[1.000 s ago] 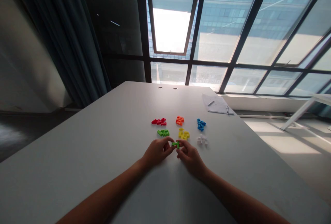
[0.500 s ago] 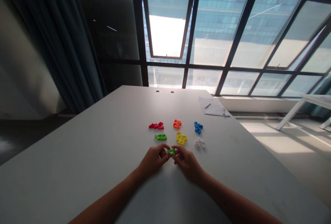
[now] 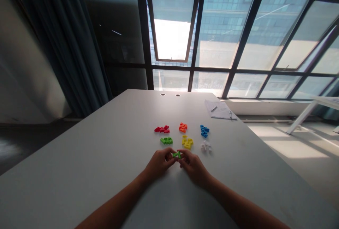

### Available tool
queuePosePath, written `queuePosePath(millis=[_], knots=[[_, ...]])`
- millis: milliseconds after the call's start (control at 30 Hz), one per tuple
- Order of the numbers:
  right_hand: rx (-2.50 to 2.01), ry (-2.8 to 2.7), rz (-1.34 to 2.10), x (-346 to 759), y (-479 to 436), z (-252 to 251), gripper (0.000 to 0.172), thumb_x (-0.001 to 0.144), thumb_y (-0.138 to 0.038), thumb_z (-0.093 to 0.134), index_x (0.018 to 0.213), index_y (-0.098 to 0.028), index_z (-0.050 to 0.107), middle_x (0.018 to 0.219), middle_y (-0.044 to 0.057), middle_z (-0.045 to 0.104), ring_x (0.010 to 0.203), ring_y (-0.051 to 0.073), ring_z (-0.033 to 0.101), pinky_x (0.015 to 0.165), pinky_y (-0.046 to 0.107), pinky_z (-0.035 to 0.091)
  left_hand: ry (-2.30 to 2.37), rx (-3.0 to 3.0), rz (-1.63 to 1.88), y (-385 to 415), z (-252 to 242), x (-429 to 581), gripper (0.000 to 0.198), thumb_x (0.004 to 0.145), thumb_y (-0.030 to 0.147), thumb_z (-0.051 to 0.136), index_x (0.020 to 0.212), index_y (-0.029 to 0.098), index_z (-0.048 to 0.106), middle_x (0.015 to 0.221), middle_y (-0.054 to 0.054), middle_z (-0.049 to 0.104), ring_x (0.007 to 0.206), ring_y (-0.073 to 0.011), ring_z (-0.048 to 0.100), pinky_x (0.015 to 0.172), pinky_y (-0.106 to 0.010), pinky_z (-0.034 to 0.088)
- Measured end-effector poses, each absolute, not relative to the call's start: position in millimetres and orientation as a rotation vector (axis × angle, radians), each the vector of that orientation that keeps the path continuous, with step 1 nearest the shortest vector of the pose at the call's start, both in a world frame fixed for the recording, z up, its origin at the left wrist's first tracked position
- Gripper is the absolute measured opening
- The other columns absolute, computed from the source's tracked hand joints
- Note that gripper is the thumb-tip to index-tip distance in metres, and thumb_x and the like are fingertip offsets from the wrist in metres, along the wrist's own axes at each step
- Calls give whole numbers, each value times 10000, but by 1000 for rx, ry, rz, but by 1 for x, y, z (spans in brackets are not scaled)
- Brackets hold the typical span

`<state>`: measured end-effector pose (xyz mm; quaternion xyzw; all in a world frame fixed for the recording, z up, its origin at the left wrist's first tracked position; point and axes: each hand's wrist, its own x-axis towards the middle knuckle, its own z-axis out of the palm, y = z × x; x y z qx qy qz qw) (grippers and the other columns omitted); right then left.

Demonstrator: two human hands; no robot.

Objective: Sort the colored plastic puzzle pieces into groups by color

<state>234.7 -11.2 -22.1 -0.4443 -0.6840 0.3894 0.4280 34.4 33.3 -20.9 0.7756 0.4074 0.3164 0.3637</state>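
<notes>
Between both hands is a small green plastic block (image 3: 176,155), held just above the near part of the white table (image 3: 106,151). My left hand (image 3: 159,161) is closed on its left side, thumb against fingers. From the right, my right hand (image 3: 192,163) pinches the other side. Whether it is one block or two pressed together, I cannot tell. Just beyond the hands lie small piles: green blocks (image 3: 166,140), yellow blocks (image 3: 187,142) and clear whitish blocks (image 3: 206,147). Farther back are red blocks (image 3: 162,129), orange blocks (image 3: 183,127) and blue blocks (image 3: 204,131).
Paper sheets (image 3: 218,107) with pens on them lie near the table's right edge. Two round holes (image 3: 162,94) sit at its far edge. Beyond stand tall windows and a dark curtain (image 3: 60,45). Another white table (image 3: 325,102) is off to the right.
The view has shifted slightly, so everything appears a little to the right. Both hands keep their grip on the green block, which looks slightly turned.
</notes>
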Motion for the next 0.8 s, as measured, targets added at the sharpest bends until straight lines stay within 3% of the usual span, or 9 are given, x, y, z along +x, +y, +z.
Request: queuePosePath(millis=[400,800], knots=[[-1141,-1703,946,234,-11,-22,304,916,-284,609,1203,-185,631,849,39,719,709,184,685,674,288,527,1045,1993,831,34,-22,34,270,887,419,667,964,163,706,664,19,638,605,-126,547,605,-233,411],[-1182,-1721,908,235,-11,-23,323,882,-205,619,1203,-181,642,824,21,705,664,158,626,650,269,479,1057,2023,837,33,-20,34,200,880,347,671,986,178,690,665,34,614,604,-121,544,599,-225,402]])
